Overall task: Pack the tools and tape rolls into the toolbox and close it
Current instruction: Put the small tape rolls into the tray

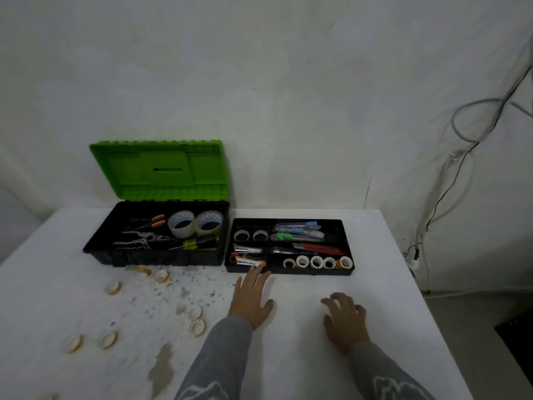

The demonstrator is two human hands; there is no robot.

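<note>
Head view: open toolbox (pixel 150 258) far left, tray (pixel 288 271) just right. Left hand (pixel 251 297) flat at tray's near edge; right hand (pixel 344 320) relaxed on surface (pixel 294 350); both grips empty.

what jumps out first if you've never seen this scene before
The bright green lid of the open toolbox stands up at the back left of the white table, with two big tape rolls inside the box. Beside it on the right sits a black tray of pens and small rolls, the left hand reaching its front edge. Loose little tape rolls lie scattered on the stained left side.
</note>
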